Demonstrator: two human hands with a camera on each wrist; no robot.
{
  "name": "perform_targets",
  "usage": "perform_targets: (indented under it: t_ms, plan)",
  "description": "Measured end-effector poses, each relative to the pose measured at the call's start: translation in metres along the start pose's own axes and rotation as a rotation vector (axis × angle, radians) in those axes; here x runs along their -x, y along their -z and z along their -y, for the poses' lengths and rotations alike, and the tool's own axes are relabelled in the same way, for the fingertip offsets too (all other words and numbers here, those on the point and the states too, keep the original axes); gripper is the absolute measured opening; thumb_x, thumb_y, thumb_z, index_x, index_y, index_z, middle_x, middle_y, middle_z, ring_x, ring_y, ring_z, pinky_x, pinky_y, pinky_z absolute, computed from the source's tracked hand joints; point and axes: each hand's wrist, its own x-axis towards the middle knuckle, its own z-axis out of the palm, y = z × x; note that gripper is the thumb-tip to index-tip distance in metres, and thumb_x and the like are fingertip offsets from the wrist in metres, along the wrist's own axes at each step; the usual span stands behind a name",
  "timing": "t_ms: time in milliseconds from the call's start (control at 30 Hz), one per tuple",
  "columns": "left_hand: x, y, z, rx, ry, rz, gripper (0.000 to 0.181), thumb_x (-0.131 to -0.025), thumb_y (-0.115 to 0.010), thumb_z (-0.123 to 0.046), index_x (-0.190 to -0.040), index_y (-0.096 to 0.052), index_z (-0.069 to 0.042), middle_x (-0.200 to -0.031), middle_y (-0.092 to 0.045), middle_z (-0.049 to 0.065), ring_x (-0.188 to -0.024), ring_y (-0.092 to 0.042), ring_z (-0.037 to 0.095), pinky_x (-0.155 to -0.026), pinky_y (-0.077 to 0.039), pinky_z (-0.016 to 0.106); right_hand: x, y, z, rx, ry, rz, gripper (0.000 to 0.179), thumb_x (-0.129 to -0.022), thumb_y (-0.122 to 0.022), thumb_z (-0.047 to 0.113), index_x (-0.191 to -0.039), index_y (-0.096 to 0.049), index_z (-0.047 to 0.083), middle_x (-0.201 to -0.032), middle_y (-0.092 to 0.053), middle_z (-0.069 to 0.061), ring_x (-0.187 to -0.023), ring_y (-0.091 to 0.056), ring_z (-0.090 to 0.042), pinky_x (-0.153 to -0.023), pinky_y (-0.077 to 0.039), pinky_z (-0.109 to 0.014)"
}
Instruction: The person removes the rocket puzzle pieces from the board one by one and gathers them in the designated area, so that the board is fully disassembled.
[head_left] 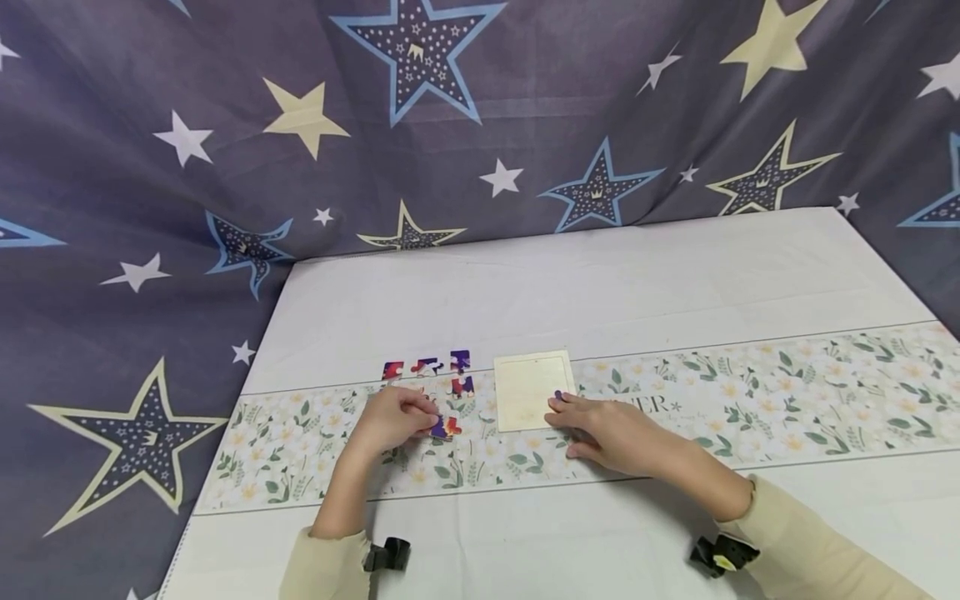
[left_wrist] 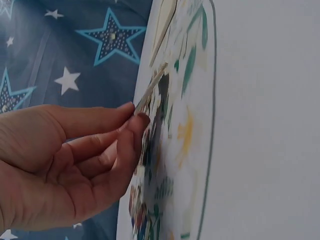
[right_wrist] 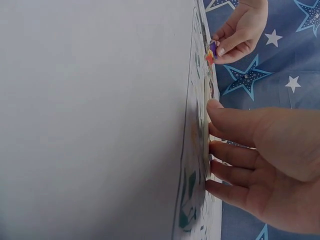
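Observation:
My left hand (head_left: 396, 421) pinches a purple, red and yellow jigsaw piece (head_left: 447, 427) between thumb and finger, just above the table runner. In the left wrist view the held piece shows edge-on as a thin strip (left_wrist: 152, 86). My right hand (head_left: 618, 433) rests with fairly straight fingers at the lower right corner of a square, pale wooden puzzle tray (head_left: 525, 392). A small purple bit (head_left: 558, 395) shows at its fingertips, mostly covered; I cannot tell whether the fingers grip it. In the right wrist view, the fingers (right_wrist: 235, 175) touch the tray's edge.
Left of the tray lie several loose jigsaw pieces, among them a corner piece (head_left: 460, 360), a piece below it (head_left: 462, 387) and a red one (head_left: 392, 370). A floral runner (head_left: 750, 400) crosses the white table (head_left: 562, 292). Star-patterned cloth (head_left: 525, 100) hangs behind.

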Motion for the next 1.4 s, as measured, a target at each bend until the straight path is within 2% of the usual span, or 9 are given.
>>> perform_targets:
  t_ms: [233,400,567,800,1067,1400]
  plan:
    - [0.002,0.006,0.008,-0.037,0.011,-0.071,0.006,-0.083,-0.071,-0.007,-0.084,-0.072,-0.002,-0.069,-0.071,0.008,-0.059,-0.063,0.015,-0.058,-0.049,0.025,-0.001,0.0,0.001,0.013,0.005,-0.004,0.047,-0.086,-0.069,0.023,-0.13,-0.06,0.006,-0.14,-0.054,-0.015,-0.129,-0.052,-0.034,-0.093,-0.052,-0.044]
    - [0.004,0.008,0.007,-0.053,0.027,-0.114,0.006,-0.082,-0.072,-0.007,-0.081,-0.071,-0.002,-0.068,-0.07,0.009,-0.057,-0.063,0.016,-0.055,-0.046,0.025,-0.002,-0.001,0.002,0.036,0.012,-0.032,0.045,-0.086,-0.07,0.022,-0.127,-0.061,0.005,-0.138,-0.056,-0.015,-0.127,-0.054,-0.034,-0.092,-0.053,-0.043]
    - [0.007,0.008,0.006,-0.1,0.032,-0.148,0.009,-0.081,-0.073,-0.007,-0.077,-0.068,-0.001,-0.066,-0.067,0.01,-0.055,-0.058,0.014,-0.053,-0.043,0.025,-0.002,-0.003,0.003,0.055,0.014,-0.056,0.045,-0.085,-0.071,0.024,-0.125,-0.062,0.005,-0.138,-0.056,-0.015,-0.127,-0.054,-0.034,-0.096,-0.051,-0.044]
    - [0.007,0.008,0.005,-0.156,0.039,-0.166,0.014,-0.081,-0.074,-0.01,-0.071,-0.066,-0.004,-0.061,-0.062,0.005,-0.056,-0.053,0.015,-0.053,-0.04,0.025,-0.005,-0.003,0.003,0.072,0.028,-0.075,0.042,-0.085,-0.071,0.027,-0.121,-0.065,0.006,-0.133,-0.061,-0.015,-0.123,-0.058,-0.033,-0.095,-0.051,-0.044]
    - [0.008,0.006,0.005,-0.198,0.037,-0.178,0.017,-0.081,-0.075,-0.011,-0.068,-0.065,-0.005,-0.064,-0.062,0.006,-0.057,-0.052,0.016,-0.052,-0.04,0.025,-0.01,0.0,0.002,0.095,0.065,-0.111,0.035,-0.086,-0.071,0.025,-0.115,-0.068,0.007,-0.124,-0.067,-0.013,-0.116,-0.064,-0.029,-0.096,-0.051,-0.044]
    - [0.01,0.004,0.004,-0.202,0.028,-0.179,0.017,-0.081,-0.074,-0.012,-0.068,-0.064,-0.006,-0.065,-0.06,0.005,-0.059,-0.051,0.016,-0.054,-0.039,0.025,-0.013,0.0,-0.001,0.089,0.121,-0.18,0.031,-0.084,-0.074,0.022,-0.111,-0.069,0.007,-0.115,-0.071,-0.011,-0.107,-0.068,-0.026,-0.093,-0.054,-0.041]
